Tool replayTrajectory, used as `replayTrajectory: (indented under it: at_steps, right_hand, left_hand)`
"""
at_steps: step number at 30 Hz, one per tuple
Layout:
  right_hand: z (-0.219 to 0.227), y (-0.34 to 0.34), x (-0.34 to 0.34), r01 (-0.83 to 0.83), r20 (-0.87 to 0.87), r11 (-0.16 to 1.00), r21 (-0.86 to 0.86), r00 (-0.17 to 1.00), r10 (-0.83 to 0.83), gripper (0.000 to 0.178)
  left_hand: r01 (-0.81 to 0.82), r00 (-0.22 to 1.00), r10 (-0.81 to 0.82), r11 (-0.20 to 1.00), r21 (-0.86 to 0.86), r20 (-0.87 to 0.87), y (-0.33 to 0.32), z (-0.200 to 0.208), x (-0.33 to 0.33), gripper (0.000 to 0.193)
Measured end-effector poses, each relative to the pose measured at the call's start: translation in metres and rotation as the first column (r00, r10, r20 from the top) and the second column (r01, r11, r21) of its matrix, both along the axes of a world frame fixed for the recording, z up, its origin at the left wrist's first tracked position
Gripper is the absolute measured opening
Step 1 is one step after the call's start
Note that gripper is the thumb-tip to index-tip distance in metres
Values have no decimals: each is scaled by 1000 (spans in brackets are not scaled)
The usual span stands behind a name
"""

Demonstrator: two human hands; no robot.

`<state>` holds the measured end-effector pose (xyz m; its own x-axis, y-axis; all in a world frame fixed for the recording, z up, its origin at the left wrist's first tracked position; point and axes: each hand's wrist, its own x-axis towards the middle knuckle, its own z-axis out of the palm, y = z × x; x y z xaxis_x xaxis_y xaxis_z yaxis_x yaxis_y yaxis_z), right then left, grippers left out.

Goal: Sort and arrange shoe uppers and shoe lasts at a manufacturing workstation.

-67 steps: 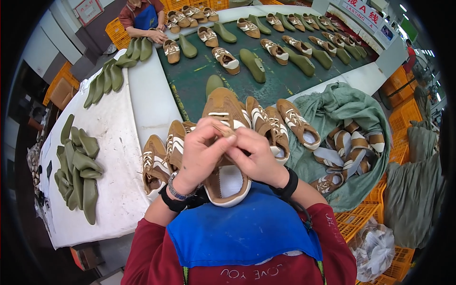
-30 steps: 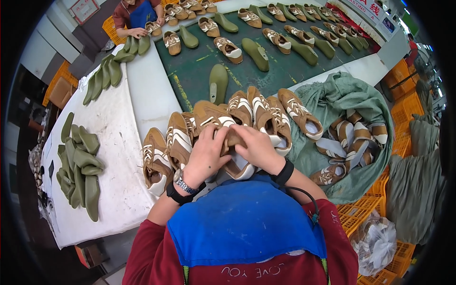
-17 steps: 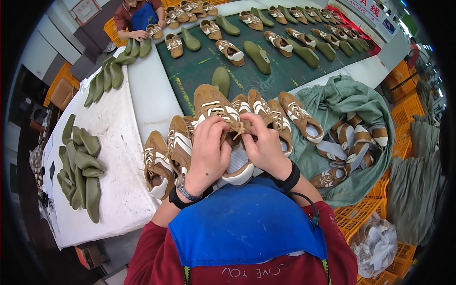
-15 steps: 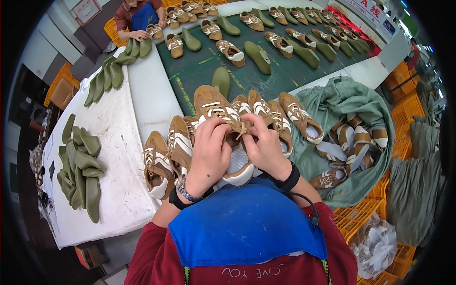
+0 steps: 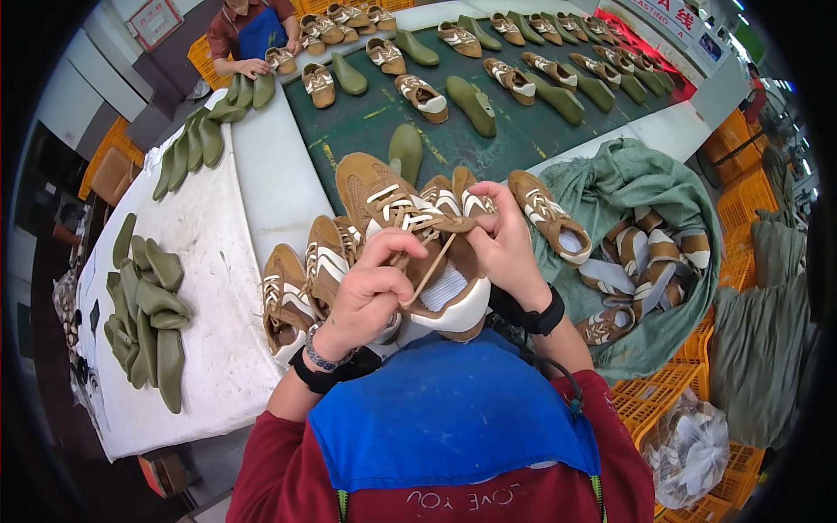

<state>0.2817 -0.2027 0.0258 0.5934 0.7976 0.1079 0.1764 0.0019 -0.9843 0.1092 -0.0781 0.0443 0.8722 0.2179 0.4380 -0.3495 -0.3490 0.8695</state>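
Observation:
A brown suede sneaker (image 5: 384,187) with white stripes and a white heel sits in front of me, toe pointing away. Its heel end is near my blue apron. My left hand (image 5: 370,283) is closed in a pinch on a tan shoelace (image 5: 433,268), stretched taut across the shoe's opening. On the other side, my right hand (image 5: 510,248) pinches the shoe's tongue (image 5: 455,224) at its top edge. Grey-white lining shows inside. Similar sneakers stand close by on both sides, including one at the left (image 5: 286,301) and one at the right (image 5: 549,213).
Olive shoe lasts (image 5: 157,301) lie heaped on the white-covered table (image 5: 214,349). The green belt (image 5: 349,131) carries rows of sneakers and lasts. A green sack (image 5: 628,166) of sneakers stands at right, above orange crates (image 5: 649,397). Another person (image 5: 257,39) works at the far left.
My hands have moved apart from the tan lace knot at the tongue. The left drew a lace down and left; the right shifted right with the tongue. The sneaker has tilted slightly leftward.

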Motion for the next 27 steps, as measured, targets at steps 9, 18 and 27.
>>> replayTrajectory:
  at_steps: [9, 18, 27]
  right_hand:
    - [35, 34, 23, -6, 556, 999, -39, 831, 27, 34]
    - [27, 197, 128, -198, 639, 822, -535, 542, 546, 36]
    - [-103, 354, 119, -4, 657, 749, -663, 476, 585, 50]
  left_hand:
    - [-451, 887, 426, 882, -134, -181, 23, 6, -43, 60]
    - [-804, 389, 876, 474, 359, -284, 53, -31, -180, 28]
    - [-893, 71, 908, 242, 379, -412, 27, -59, -216, 27]
